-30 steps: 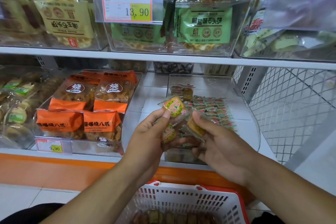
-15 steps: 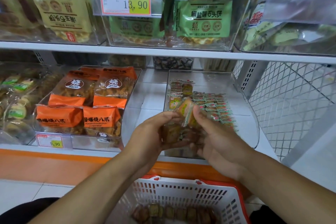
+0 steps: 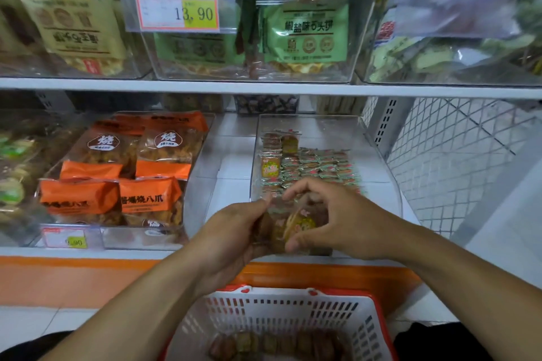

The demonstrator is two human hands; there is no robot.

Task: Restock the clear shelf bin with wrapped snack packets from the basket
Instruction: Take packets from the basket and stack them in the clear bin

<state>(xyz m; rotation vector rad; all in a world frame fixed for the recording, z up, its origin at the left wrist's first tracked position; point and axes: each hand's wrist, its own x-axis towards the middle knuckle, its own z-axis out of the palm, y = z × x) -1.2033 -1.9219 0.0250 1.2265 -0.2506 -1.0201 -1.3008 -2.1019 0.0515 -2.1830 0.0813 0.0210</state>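
Note:
Both hands meet at the front of the clear shelf bin on the lower shelf. My left hand grips a bunch of wrapped snack packets from the left. My right hand curls over the same bunch, its thumb under a round yellow-green packet. Rows of small wrapped packets lie flat further back in the bin. Below me stands the white basket with a red rim, several brown packets on its bottom.
A clear bin of orange snack bags stands left of the task bin, a price tag on its front. The upper shelf carries bins of green and yellow cracker bags. A white wire mesh panel closes the right side.
Both hands have dropped lower and closer to the bin's front. The round packet once raised by the left fingers now sits in the bunch under my right hand.

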